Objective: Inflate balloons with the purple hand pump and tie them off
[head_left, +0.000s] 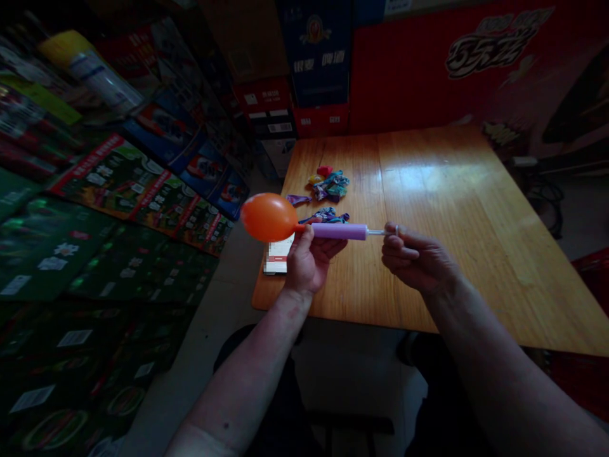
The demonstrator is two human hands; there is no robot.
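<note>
A purple balloon pump (339,231) lies level above the wooden table, held between both hands. My left hand (311,257) is closed round its nozzle end, with the thumb on the neck of an orange balloon (269,217). That balloon is partly inflated and points left. At the other end, my right hand (413,254) pinches the pump's handle, and a length of the clear rod shows between handle and barrel. Beyond the left hand, several uninflated balloons (332,185) lie in a loose pile, with more just behind the pump.
The wooden table (457,235) stretches out to the right. Near its left edge lies a white-and-red item (276,257), partly blurred out. Stacked green cartons (143,260) line the left side, a spray can (102,73) on top. Boxes stand behind the table.
</note>
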